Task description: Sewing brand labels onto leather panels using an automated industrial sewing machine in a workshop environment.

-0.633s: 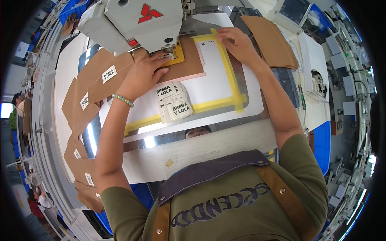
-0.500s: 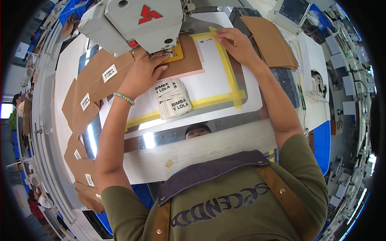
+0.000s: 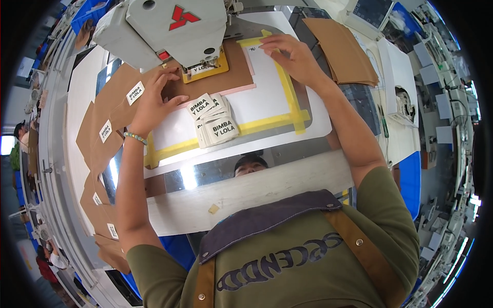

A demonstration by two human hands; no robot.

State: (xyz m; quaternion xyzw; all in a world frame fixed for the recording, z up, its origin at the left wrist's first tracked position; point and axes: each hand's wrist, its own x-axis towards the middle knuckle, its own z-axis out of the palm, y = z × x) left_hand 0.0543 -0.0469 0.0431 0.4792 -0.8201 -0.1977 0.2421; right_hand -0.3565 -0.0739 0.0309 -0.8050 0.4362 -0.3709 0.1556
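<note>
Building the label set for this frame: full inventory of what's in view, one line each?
sewing machine head: one, pale grey, top centre over the work.
brown panel: one, under the machine.
yellow clamp: one, on that panel at the needle.
white labels: small loose pile, white with dark print, on the white template.
white template: one, edged in yellow tape.
labelled brown panels: several, overlapping, far left.
plain brown panels: stack, upper right.
control screen: one, top right.
left hand: flat on the brown panel's left end.
right hand: fingertips on the template's top corner.
</note>
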